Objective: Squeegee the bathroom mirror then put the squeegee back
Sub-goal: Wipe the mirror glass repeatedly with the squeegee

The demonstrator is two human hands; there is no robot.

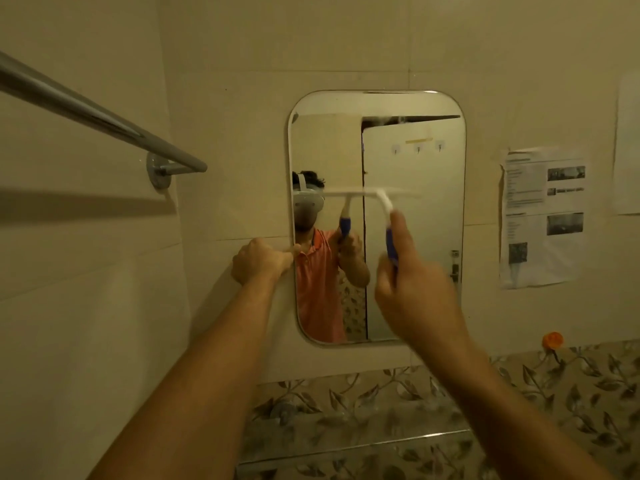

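Observation:
A rounded rectangular mirror (412,161) hangs on the cream tiled wall. A white squeegee (381,195) with a blue handle lies with its blade level against the glass, about halfway up the mirror. My right hand (412,285) grips the blue handle from below; it is blurred by motion. My left hand (261,261) has its fingers curled at the mirror's left edge, the thumb side touching the frame. The mirror reflects a person in an orange shirt wearing a headset, and a white door.
A chrome towel rail (104,119) juts from the left wall at head height. Printed paper sheets (543,216) are taped to the wall right of the mirror. An orange hook (553,340) sits lower right, above a band of leaf-patterned tiles (381,410).

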